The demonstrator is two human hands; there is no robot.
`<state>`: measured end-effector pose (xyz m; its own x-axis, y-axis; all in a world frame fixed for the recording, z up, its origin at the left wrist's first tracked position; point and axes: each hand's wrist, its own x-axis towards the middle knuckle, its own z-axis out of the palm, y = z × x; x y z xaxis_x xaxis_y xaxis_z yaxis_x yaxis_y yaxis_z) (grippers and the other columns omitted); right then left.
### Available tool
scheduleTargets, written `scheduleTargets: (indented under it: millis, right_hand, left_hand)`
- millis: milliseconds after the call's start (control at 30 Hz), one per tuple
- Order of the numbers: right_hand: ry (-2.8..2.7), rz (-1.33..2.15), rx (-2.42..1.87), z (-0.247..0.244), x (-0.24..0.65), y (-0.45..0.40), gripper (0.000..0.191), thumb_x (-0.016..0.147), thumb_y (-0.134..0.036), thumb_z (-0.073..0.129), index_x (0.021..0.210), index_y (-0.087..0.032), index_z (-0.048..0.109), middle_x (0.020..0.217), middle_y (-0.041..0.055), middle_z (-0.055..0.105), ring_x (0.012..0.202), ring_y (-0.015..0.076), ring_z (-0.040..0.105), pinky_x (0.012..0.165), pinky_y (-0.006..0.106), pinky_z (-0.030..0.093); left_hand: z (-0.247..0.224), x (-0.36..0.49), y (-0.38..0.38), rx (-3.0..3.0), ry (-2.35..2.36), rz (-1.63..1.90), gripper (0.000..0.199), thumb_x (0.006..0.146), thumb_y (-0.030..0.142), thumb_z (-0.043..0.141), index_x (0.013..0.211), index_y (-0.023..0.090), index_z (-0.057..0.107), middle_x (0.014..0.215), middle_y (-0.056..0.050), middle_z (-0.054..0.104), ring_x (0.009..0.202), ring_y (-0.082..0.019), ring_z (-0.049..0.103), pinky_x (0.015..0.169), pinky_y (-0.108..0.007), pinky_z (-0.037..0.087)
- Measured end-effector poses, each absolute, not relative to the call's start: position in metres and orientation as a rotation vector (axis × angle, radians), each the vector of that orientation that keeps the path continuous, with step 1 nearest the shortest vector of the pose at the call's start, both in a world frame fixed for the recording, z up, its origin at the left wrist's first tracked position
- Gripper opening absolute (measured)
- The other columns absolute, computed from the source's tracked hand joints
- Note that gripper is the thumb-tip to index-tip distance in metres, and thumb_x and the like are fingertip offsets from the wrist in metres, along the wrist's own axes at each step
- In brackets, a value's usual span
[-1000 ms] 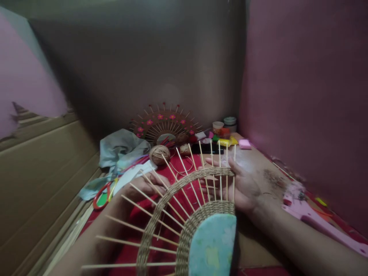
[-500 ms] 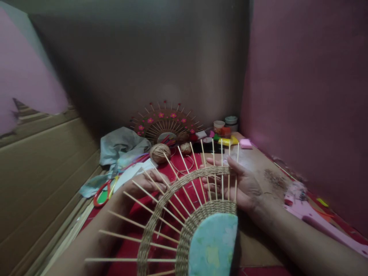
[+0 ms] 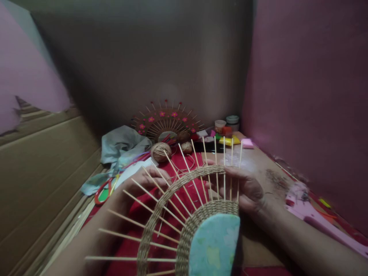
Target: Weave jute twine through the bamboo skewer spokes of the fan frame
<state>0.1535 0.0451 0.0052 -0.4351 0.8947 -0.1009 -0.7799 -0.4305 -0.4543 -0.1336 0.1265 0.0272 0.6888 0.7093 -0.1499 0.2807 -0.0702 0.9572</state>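
A half-round woven fan [image 3: 198, 177] fills the lower middle, made of pale sticks, two bands of twisted brown twine and a light blue half-disc [image 3: 214, 245]. My right hand [image 3: 248, 189] grips its right side, thumb across the front at the end of the outer band, fingers behind the sticks. Behind the sticks on the left is my left hand [image 3: 149, 178], its fingers bent together; what they pinch is hidden. Thin loose twine [image 3: 181, 171] lies close to those fingertips. A ball of twine [image 3: 161, 152] rests beyond the fan.
A finished fan with pink flowers [image 3: 163, 119] leans on the back wall. Scissors with red handles [image 3: 102, 192] and a grey cloth [image 3: 125, 143] lie left. On the right are a pink glue gun [image 3: 310, 214], a yellow packet [image 3: 229, 141] and small tubs [image 3: 232, 122]. Cardboard [image 3: 48, 165] walls the left.
My right hand has closed: its thumb came down from upright onto the end of the outer band. My left hand and the fan have barely moved.
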Motion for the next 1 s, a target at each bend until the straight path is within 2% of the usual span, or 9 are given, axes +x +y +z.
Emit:
scheduleTargets:
  millis: [100,200,333,467,567,767,1000]
  right_hand:
    - [-0.431,1.998,-0.333,0.007,0.152,0.044,0.039,0.081,-0.017,0.039,0.114,-0.010,0.058,0.094,0.0118,0.069,0.089,0.0205,0.063,0.085,0.041,0.046]
    - [-0.465,1.999,-0.325,0.008,0.152,0.044,0.038,0.083,-0.018,0.037,0.114,-0.009,0.057,0.098,0.0127,0.068,0.093,0.0211,0.062,0.088,0.042,0.045]
    - [-0.466,2.007,-0.345,0.007,0.152,0.046,0.038,0.089,-0.023,0.031,0.107,-0.009,0.061,0.095,0.0130,0.069,0.088,0.0197,0.064,0.086,0.040,0.047]
    - [-0.426,2.009,-0.363,0.007,0.152,0.046,0.044,0.092,-0.026,0.023,0.119,-0.010,0.055,0.099,0.0135,0.068,0.090,0.0198,0.063,0.085,0.042,0.048]
    - [-0.438,2.008,-0.361,0.006,0.152,0.047,0.045,0.093,-0.028,0.023,0.126,-0.010,0.048,0.104,0.0144,0.066,0.093,0.0211,0.063,0.085,0.044,0.047]
    - [-0.466,1.989,-0.387,0.002,0.153,0.048,0.044,0.093,-0.030,0.027,0.123,-0.010,0.051,0.100,0.0129,0.068,0.090,0.0203,0.064,0.081,0.040,0.050]
    - [-0.511,1.983,-0.303,0.005,0.152,0.047,0.046,0.093,-0.032,0.025,0.129,-0.012,0.046,0.109,0.0139,0.064,0.095,0.0216,0.061,0.085,0.044,0.047]
  left_hand:
    - [0.025,-0.133,0.128,1.556,0.772,0.433,0.021,0.072,0.026,0.067,0.079,0.007,0.068,0.060,-0.004,0.063,0.051,-0.010,0.055,0.049,-0.020,0.041]
    - [0.027,-0.131,0.126,1.557,0.797,0.436,0.020,0.070,0.025,0.069,0.077,0.007,0.069,0.062,-0.005,0.064,0.053,-0.011,0.056,0.051,-0.020,0.041]
    - [0.033,-0.134,0.127,1.601,0.868,0.392,0.022,0.073,0.028,0.067,0.081,0.008,0.069,0.065,-0.005,0.066,0.056,-0.012,0.056,0.053,-0.022,0.041]
    - [0.044,-0.142,0.136,1.732,0.966,0.449,0.018,0.073,0.026,0.067,0.079,0.009,0.070,0.070,-0.005,0.066,0.062,-0.011,0.055,0.057,-0.021,0.040]
    - [0.056,-0.147,0.145,1.747,1.021,0.478,0.015,0.071,0.025,0.069,0.077,0.012,0.071,0.072,-0.005,0.066,0.062,-0.011,0.055,0.058,-0.021,0.041]
    - [0.085,-0.141,0.155,1.754,1.037,0.455,0.016,0.072,0.025,0.066,0.081,0.014,0.071,0.071,-0.006,0.067,0.058,-0.010,0.054,0.053,-0.019,0.041]
    - [0.102,-0.137,0.153,1.943,1.087,0.183,0.020,0.070,0.030,0.068,0.080,0.013,0.072,0.063,-0.004,0.062,0.056,-0.010,0.051,0.053,-0.020,0.039]
